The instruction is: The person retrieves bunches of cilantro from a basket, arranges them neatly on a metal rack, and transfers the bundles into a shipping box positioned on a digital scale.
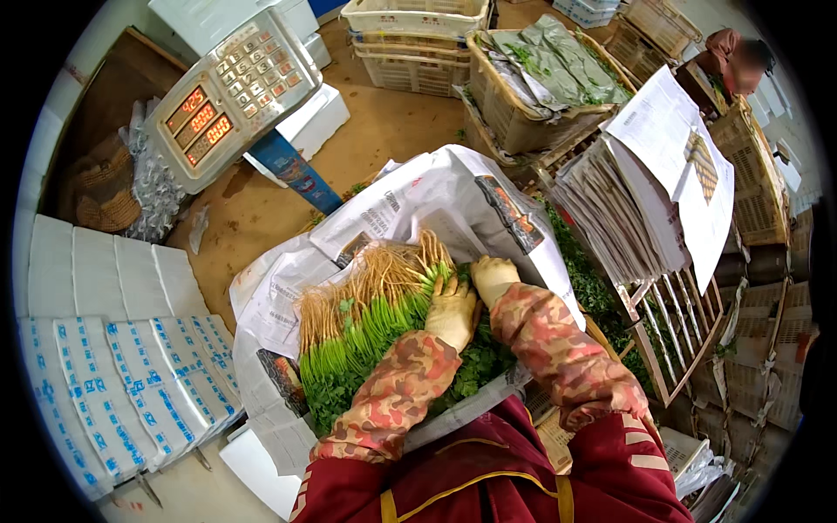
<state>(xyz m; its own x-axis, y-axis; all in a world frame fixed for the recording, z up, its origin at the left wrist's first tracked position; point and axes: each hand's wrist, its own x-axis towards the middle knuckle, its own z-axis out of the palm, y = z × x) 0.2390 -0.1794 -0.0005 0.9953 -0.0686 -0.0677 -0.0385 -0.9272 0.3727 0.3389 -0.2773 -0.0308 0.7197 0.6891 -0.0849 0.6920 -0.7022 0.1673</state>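
Note:
Rows of leafy green herbs that look like coriander point(359, 336), roots still on, lie in a container lined with printed newspaper point(288, 288). Their pale brown roots point away from me and their leaves toward me. My left hand point(452, 314), in a cream glove, rests on the stems at the right end of the row, its fingers stretched out. Just right of it is my right hand point(494, 278), gloved alike, with its fingers curled down against the newspaper side. A bit of dark green leaf shows between the hands; what the right fingers hold is hidden.
A digital scale display point(234, 98) stands on a blue post beyond the container. Stacked newspaper sheets point(623, 205) lie on a rack at right. Behind are a crate of covered greens point(545, 74) and stacked crates point(417, 44). White packs point(131, 383) line the left; another person point(728, 61) is far right.

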